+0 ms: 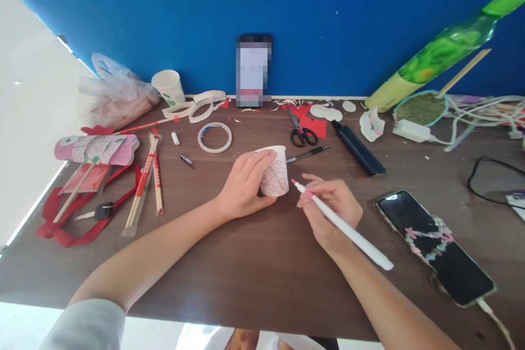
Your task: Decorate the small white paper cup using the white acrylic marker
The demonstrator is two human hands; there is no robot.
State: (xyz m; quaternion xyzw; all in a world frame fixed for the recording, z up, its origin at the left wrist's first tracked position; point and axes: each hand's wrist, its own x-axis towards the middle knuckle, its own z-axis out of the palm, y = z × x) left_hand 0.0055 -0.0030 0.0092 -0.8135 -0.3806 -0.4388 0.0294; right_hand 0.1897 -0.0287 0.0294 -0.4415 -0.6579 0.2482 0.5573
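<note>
Grey sleeve [88,328] over the near edge of the bench [262,273], toward the near left corner. Forward from there, at the middle of the bench: left hand [246,186] curled around a patterned cup [279,178], fingers over the side up to the rim, thumb low by the base. Pink scale-like lines on the side; roughly upright, rim up; cannot tell whether resting on the bench or lifted. Right of the cup: white marker [353,232], gripped like a pen in the right hand [334,205], pink tip aimed at the cup and just beside it. Flat toward the right edge: black phone [455,268] with a beaded strap [415,250] across. Beyond the hands, toward the far edge: tape roll [215,150], black pen [307,153], scissors [301,130], red paper [315,127], dark case [359,147]. Leaning by the far right corner: green bottle [435,57]. Along the left edge: pink rolled craft [94,150], key [104,210], red ribbon [68,235], wrapped chopsticks [141,191]. By the far left corner: plastic bag [118,98] and a leaf-printed cup [169,87]. Propped at the middle of the far edge, against the blue wall [311,22]: second phone [253,74], screen blurred.
</note>
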